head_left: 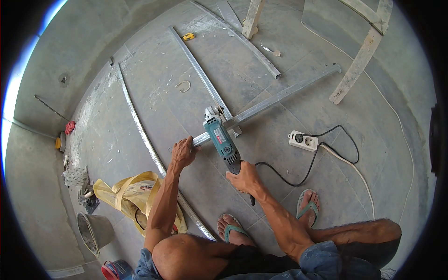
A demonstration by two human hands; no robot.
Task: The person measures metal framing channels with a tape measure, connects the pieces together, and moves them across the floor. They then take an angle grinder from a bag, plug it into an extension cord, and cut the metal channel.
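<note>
My right hand [246, 178] is closed around the rear handle of a teal angle grinder [222, 139]. The grinder's head lies over a metal channel [284, 94] that runs from lower left to upper right; its disc edge is mostly hidden, so I cannot tell if it touches the metal. At the channel's left end, my left hand [184, 152] grips the metal with its fingers wrapped over it. A second metal channel [198, 67] lies crosswise under the first one, near the grinder's head. From the grinder's handle a black cord loops to a white socket strip [303, 141].
More metal lengths lie on the floor: a long strip [139, 120] at left and a channel [242, 43] at the back. A yellow bag [135, 189], a bucket [94, 232] and a blue pail [117, 269] stand lower left. A yellow tape measure [188, 36] and wooden legs [358, 65] are farther off.
</note>
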